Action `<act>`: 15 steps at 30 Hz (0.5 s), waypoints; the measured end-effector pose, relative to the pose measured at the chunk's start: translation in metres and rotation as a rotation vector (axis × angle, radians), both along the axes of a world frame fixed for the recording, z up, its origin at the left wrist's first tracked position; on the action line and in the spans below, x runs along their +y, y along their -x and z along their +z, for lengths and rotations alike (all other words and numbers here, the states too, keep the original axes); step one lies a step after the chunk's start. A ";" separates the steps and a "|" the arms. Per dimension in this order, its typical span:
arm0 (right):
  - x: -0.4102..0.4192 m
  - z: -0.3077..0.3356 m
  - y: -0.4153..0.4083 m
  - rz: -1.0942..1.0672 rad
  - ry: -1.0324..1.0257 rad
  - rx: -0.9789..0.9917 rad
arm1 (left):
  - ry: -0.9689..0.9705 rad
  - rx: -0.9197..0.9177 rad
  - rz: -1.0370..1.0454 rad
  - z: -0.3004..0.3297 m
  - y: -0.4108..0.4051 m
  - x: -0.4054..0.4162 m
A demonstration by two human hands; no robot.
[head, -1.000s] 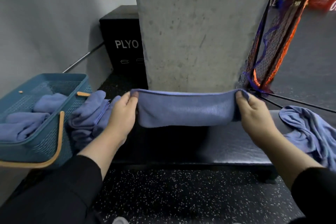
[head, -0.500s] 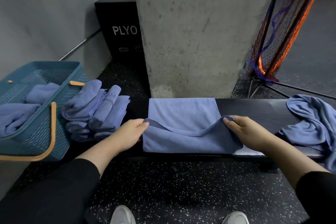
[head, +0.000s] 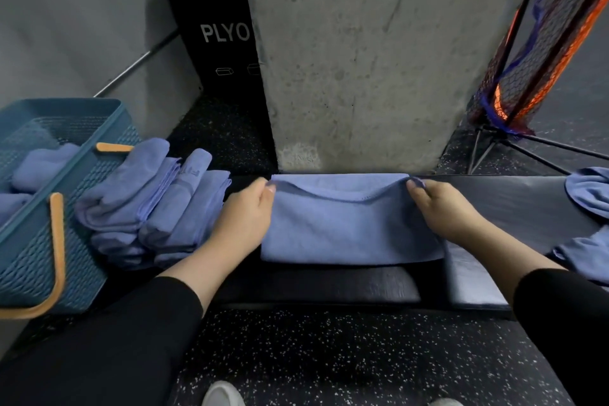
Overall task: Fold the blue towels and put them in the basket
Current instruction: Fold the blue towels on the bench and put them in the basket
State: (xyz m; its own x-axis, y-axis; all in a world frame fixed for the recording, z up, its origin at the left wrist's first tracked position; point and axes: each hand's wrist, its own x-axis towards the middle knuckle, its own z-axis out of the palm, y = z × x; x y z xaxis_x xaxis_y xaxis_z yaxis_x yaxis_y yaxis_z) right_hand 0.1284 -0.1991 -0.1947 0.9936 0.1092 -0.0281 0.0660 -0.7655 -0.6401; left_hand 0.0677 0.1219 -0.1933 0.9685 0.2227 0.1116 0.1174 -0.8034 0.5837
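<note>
Since the prior frame both hands carried the towel's (head: 349, 227) near edge to the far edge on the desk (head: 514, 194); left hand (head: 245, 217) and right hand (head: 445, 208) each pinch a corner to align the halves.

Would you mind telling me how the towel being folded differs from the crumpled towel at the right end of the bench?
The towel being folded lies flat and doubled over, edges nearly aligned; the crumpled towel sits bunched and unfolded. The left hand and right hand pinch the folded one's far corners; nothing touches the crumpled one. The folded one shows whole; the crumpled one runs off frame. Both are blue and rest on the bench.
</note>
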 end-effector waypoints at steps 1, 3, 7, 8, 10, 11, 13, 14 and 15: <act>-0.001 -0.005 -0.004 0.021 0.051 0.025 | -0.008 -0.039 0.031 0.000 -0.007 -0.001; 0.000 -0.012 -0.010 0.049 0.117 0.045 | -0.048 -0.056 -0.003 -0.007 -0.022 -0.001; 0.005 -0.023 -0.012 0.106 0.199 -0.008 | -0.294 0.119 -0.215 -0.029 -0.035 0.000; 0.005 -0.025 -0.010 0.122 0.210 -0.026 | -0.355 0.153 -0.237 -0.030 -0.034 -0.002; 0.005 -0.025 -0.003 0.146 0.225 -0.060 | -0.414 0.156 -0.251 -0.026 -0.029 -0.006; 0.005 -0.025 0.002 0.153 0.236 -0.071 | -0.426 0.154 -0.265 -0.024 -0.024 -0.008; 0.004 -0.021 0.013 0.159 0.251 -0.061 | -0.443 0.168 -0.302 -0.019 -0.011 -0.010; 0.003 -0.019 0.019 0.157 0.263 -0.048 | -0.458 0.185 -0.321 -0.016 -0.003 -0.010; 0.003 -0.015 0.026 0.158 0.286 -0.034 | -0.483 0.207 -0.339 -0.013 0.005 -0.010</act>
State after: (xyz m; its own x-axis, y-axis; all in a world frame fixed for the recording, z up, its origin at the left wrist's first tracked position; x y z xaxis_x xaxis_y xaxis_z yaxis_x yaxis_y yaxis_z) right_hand 0.1026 -0.1960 -0.2101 0.9660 0.2542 -0.0473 0.2155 -0.8927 -0.3959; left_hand 0.0623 0.1123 -0.2066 0.9888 -0.1297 -0.0745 -0.1186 -0.9833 0.1379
